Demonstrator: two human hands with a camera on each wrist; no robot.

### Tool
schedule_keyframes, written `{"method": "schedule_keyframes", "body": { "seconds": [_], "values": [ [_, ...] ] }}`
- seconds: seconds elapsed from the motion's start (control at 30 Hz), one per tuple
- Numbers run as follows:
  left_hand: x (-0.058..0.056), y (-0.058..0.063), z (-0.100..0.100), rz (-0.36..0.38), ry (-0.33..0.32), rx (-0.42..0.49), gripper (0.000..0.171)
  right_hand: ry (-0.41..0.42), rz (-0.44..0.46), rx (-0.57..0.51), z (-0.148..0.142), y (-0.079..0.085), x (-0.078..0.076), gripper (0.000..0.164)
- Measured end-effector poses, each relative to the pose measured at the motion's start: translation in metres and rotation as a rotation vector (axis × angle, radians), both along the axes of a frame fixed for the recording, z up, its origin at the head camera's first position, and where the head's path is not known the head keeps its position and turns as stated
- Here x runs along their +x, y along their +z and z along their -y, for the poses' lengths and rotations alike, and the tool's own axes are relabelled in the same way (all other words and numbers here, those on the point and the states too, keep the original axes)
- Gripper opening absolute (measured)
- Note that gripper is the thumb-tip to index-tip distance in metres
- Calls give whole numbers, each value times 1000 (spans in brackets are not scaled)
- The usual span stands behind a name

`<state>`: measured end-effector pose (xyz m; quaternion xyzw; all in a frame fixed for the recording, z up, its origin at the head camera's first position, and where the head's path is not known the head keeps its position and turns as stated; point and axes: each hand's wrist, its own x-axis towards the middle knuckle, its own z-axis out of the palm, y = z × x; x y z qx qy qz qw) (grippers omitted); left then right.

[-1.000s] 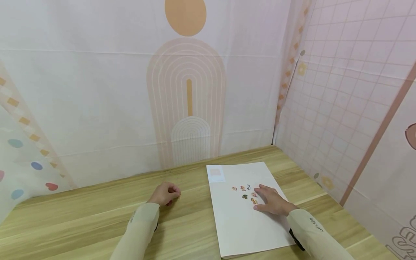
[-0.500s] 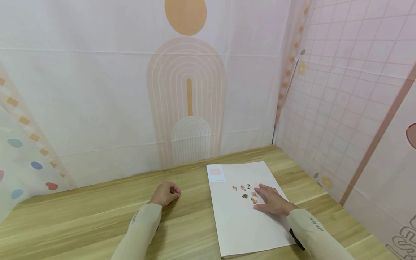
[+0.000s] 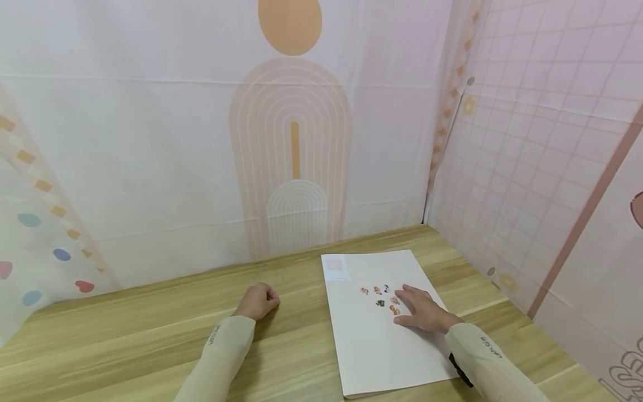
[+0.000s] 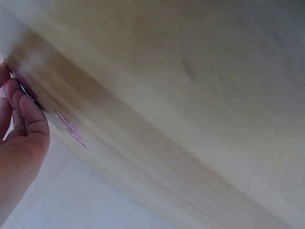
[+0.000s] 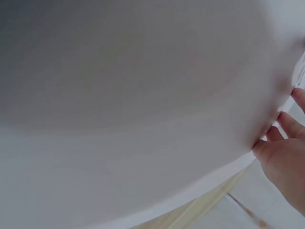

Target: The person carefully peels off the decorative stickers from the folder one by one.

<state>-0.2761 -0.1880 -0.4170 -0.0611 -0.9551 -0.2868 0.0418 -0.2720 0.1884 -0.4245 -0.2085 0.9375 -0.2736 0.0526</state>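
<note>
On the table, my left hand (image 3: 258, 301) rests with its fingers curled, left of a large white sheet (image 3: 382, 357). In the left wrist view its bent fingers (image 4: 33, 112) are right at the wood; I cannot tell whether they hold something. A small pink patch (image 4: 70, 129) shows on the wood beside them. My right hand (image 3: 422, 310) rests on the sheet with spread, relaxed fingers. Its fingertips lie beside several small colourful cartoon stickers (image 3: 380, 303). In the right wrist view, the right fingers (image 5: 288, 126) touch the white surface.
A pale label with a pink square (image 3: 336, 268) marks the sheet's far left corner. The wood-grain table (image 3: 125, 335) meets a printed cloth wall (image 3: 166, 167) at the back and another printed wall (image 3: 502, 195) on the right.
The left fingers have curled in further, their tips no longer showing in the head view, and the left forearm has shifted slightly right. The right hand stays in place on the sheet.
</note>
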Motion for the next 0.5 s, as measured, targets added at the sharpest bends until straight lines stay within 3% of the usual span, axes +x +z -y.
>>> {"method": "schedule_keyframes", "body": {
  "seconds": [0.5],
  "values": [
    [1, 4, 6, 94, -35, 63, 4, 0, 12, -11, 0, -1, 0, 66]
  ]
}}
